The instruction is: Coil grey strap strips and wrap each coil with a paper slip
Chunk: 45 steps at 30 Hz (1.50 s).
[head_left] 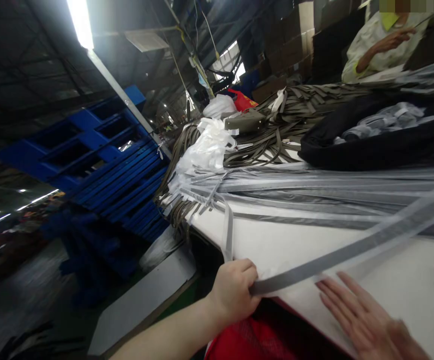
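My left hand [236, 286] is closed around a long grey strip with pale, sheer edges [337, 257] at the table's near edge. From the fist the strip runs up to the right across the table, and a short end stands up behind the hand. My right hand [359, 312] lies flat and slightly blurred just below the strip, fingers stretched out. Whether its fingertips touch the strip I cannot tell. Behind, a layer of similar grey strips [295, 197] lies lengthwise on the white table [277, 240].
A black cloth bag [352, 152] holds clear plastic-looking pieces. Olive straps [314, 102] and crumpled white plastic [209, 147] lie farther back. Blue pallets [115, 175] are stacked at left, beside a grey board [141, 300]. Another person [374, 47] is across the table.
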Tool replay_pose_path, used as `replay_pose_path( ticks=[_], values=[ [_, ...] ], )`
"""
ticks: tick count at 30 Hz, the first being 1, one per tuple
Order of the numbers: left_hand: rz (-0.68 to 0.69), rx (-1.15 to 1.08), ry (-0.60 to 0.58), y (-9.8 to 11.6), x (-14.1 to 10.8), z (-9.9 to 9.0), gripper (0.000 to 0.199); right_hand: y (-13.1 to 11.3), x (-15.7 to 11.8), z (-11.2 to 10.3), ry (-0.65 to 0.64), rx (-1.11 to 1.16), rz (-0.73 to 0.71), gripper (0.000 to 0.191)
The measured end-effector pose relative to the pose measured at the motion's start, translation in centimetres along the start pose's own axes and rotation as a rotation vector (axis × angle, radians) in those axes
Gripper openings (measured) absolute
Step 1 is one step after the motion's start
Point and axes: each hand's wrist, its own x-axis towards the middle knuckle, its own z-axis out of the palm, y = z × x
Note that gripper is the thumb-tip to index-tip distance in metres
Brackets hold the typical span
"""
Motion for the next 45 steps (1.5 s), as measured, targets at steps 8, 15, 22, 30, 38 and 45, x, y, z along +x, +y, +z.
replay_pose_path(
  ticks=[8,15,22,30,38,45],
  values=[
    [-0.268,-0.375,-0.471,0.8,-10.5,9.7,0.008,-5.0,0.9,5.5,0.157,0.006,-0.287,0.026],
    [-0.225,-1.552,-0.379,-0.5,-6.9,7.2,0.094,-0.8,-2.8,8.0,-0.707,-1.012,-0.021,0.04],
    [-0.451,-2.247,0.101,-1.7,-5.5,4.0,0.052,4.8,-1.9,3.7,-0.668,-1.06,0.257,0.051],
    [-0.661,-2.083,0.144,-1.4,-6.8,6.4,0.039,7.1,-1.5,0.8,-0.621,-0.981,0.439,0.052],
    [-0.741,-1.513,0.108,-3.9,-6.8,4.8,0.049,6.7,-1.5,0.1,-0.593,-1.042,0.45,0.051],
    [-0.6,-1.459,-0.253,-2.2,-7.6,5.9,0.048,6.1,-1.8,1.9,-0.636,-0.927,0.397,0.049]
  ],
)
